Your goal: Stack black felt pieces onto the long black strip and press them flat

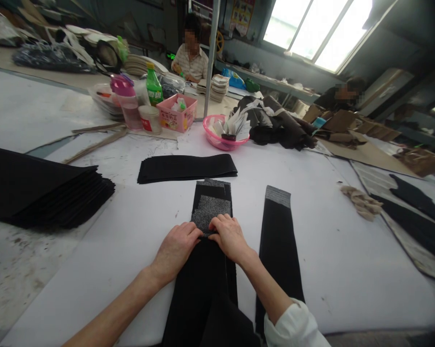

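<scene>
Here, both hands rest palm-down near the middle of the white table (130,231), on a long stack of black strips (203,279) that runs from the near edge toward the far side. The left hand (176,250) and the right hand (230,238) sit side by side, close together, with fingers half curled. Their tips are on the near edge of a grey patch (212,210) that lies on top of the stack; whether they pinch that edge or only press it down cannot be told. A white sleeve (293,327) is pushed up the right forearm. Just to the right of the stack, apart from it and parallel, lies a single black strip (280,250) with a grey far end. Beyond the patch, a flat bundle of black strips (186,167) lies crosswise. A large pile of black sheets (40,193) fills the left side. Farther off stand a pink basket (224,137) holding papers, a pink box (177,115), a green bottle (154,86) and a cup with a pink lid (125,101). A small beige heap (362,202) lies to the right. Two other people sit at the far benches.
</scene>
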A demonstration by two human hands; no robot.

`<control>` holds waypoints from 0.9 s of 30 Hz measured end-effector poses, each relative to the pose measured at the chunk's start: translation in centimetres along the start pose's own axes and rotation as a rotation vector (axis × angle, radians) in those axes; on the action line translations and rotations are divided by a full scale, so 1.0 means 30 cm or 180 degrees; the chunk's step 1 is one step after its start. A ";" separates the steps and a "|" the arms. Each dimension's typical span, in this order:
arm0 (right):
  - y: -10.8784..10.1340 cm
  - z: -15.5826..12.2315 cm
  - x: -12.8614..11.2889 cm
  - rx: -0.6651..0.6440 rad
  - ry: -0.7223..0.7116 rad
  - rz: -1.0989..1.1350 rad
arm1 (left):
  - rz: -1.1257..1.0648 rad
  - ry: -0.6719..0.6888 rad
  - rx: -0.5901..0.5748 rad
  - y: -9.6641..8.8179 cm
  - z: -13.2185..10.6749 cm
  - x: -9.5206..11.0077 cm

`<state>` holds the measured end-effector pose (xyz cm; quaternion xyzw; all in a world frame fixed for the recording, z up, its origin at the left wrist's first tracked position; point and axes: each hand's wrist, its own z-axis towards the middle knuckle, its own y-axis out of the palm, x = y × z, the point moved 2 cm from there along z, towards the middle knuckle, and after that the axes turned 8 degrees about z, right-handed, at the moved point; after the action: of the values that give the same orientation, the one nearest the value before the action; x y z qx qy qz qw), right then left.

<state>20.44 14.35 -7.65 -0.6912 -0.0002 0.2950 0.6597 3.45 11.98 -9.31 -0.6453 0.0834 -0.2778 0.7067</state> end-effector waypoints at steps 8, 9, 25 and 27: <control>0.007 -0.022 0.021 0.0189 -0.0150 0.0339 | 0.0228 -0.0029 0.0118 -0.008 0.009 -0.020; 0.011 -0.028 0.025 0.0239 -0.0182 0.0363 | 0.0222 -0.0005 0.0112 -0.008 0.010 -0.020; 0.049 -0.077 0.024 0.0572 -0.0731 -0.0051 | 0.0834 0.0394 0.0539 0.026 -0.036 0.001; 0.048 -0.080 0.022 0.0528 -0.0780 -0.0064 | 0.0916 0.0431 0.0589 0.032 -0.041 0.000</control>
<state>21.40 12.22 -9.33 -0.5932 -0.0633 0.3695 0.7125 3.15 10.92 -10.43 -0.5387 0.1963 -0.2231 0.7883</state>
